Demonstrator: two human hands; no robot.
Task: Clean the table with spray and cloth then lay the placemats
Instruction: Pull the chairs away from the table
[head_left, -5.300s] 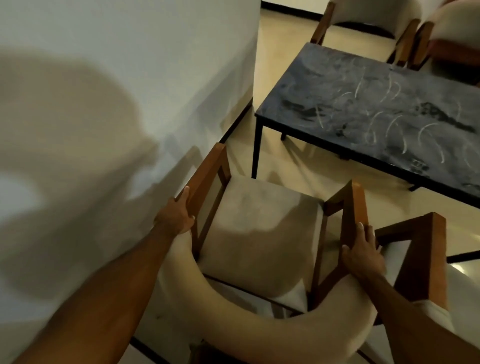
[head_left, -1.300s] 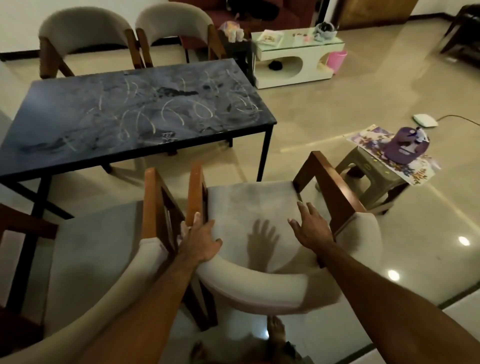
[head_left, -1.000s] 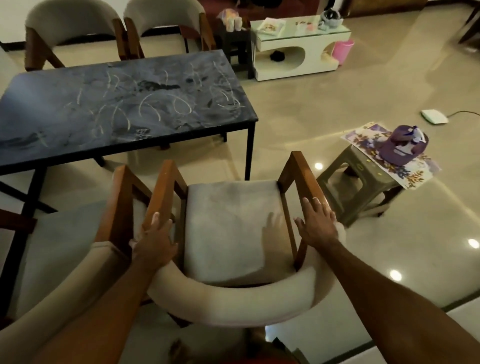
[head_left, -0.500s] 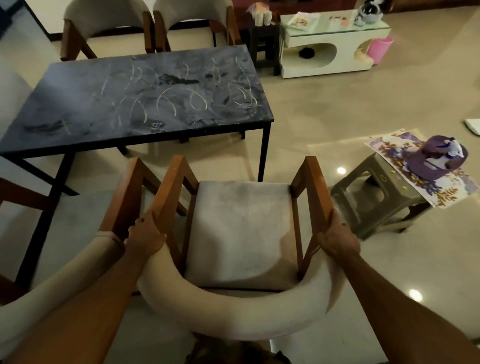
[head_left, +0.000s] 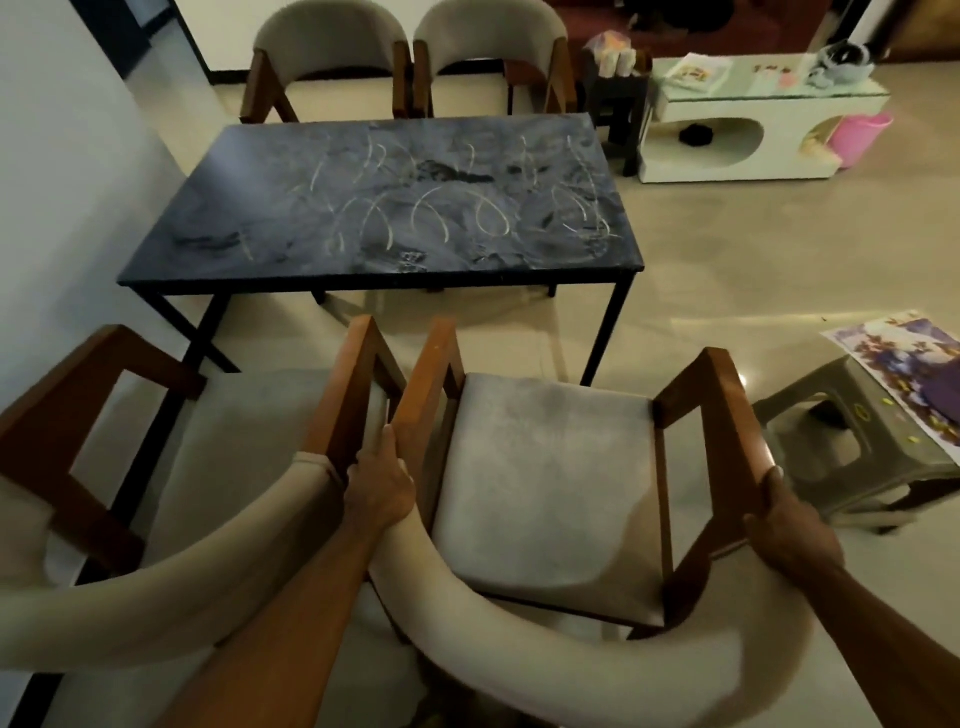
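We hold a cream-upholstered wooden armchair (head_left: 550, 478) by its two arms: our left hand (head_left: 379, 491) has its fingers curled round the chair's left wooden armrest where it meets the padded backrest, and our right hand (head_left: 789, 530) grips the rear of the right armrest, thumb on top; the fingers of both wrap out of sight behind the wood. A second matching armchair (head_left: 171, 467) stands just beside it on the left, its backrest cut off by the frame's edge. Ahead stands the dark marbled rectangular surface on thin black metal legs (head_left: 384, 208), streaked with pale curved marks, with two more cream armchairs (head_left: 410, 57) at its far side. To the right, a grey plastic stool (head_left: 852, 447) carries the floral purple placemats (head_left: 904, 358), partly cut off at the frame's edge; something purple lies on them, too cropped to identify. Farther back a white low console with oval openings (head_left: 753, 130) holds small, blurred items, and a pink bin (head_left: 860, 137) sits at its end on the glossy beige tiled floor (head_left: 727, 249).
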